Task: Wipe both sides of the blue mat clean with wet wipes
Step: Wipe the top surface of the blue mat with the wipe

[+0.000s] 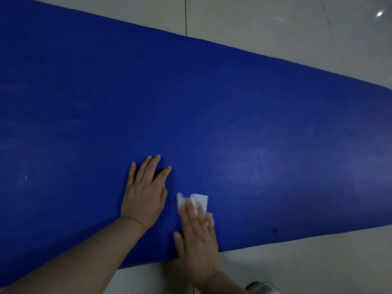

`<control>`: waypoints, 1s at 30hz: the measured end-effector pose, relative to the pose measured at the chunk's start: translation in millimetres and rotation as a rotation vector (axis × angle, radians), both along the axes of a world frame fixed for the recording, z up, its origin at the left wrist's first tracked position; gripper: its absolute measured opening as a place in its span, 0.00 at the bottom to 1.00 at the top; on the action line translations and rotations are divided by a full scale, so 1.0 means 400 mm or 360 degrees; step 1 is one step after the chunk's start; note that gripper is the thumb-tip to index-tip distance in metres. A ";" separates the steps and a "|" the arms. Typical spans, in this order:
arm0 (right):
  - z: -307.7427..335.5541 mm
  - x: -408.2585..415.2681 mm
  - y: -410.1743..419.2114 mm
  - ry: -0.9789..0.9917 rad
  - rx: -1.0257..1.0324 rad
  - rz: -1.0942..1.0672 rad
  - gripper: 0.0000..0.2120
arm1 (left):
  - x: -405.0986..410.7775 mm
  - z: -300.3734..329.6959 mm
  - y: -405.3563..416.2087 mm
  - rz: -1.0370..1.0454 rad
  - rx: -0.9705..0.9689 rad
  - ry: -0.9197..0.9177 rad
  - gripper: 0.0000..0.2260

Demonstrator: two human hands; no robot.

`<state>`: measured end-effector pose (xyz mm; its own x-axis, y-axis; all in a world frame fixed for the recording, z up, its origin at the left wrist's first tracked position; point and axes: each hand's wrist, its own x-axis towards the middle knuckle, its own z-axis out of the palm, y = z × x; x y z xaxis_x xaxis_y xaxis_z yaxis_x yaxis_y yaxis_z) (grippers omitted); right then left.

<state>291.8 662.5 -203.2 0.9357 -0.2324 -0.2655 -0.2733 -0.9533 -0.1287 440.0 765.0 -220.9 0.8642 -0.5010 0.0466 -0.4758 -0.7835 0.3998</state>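
Near front edge of blue mat [212,98], spread flat on pale tiled floor [275,22]: left hand [144,194] planted palm-down, fingers straight and fanned. Just beside it, right hand [197,234] flat, fingers straight, pressing crumpled white wet wipe [201,200] onto mat. Faint pale smudges visible across mat surface. Grey shoe tip [262,288] at bottom frame edge.

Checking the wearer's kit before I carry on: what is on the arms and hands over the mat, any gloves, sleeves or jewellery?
Nothing worn shows. The left hand and right hand are bare, with no gloves, rings or watch visible. Both forearms are uncovered as far as the frame shows; no sleeve edge comes into view. Fingernails look short and unpainted.
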 end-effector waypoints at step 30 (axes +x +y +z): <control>-0.012 0.031 0.047 -0.0022 -0.0053 -0.0097 0.35 | 0.001 0.002 0.000 0.0010 -0.0046 0.0017 0.23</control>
<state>304.4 681.2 -208.0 0.9229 -0.2979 -0.2440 -0.3297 -0.9387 -0.1010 440.6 765.1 -220.2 0.8679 -0.4940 0.0517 -0.4663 -0.7744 0.4275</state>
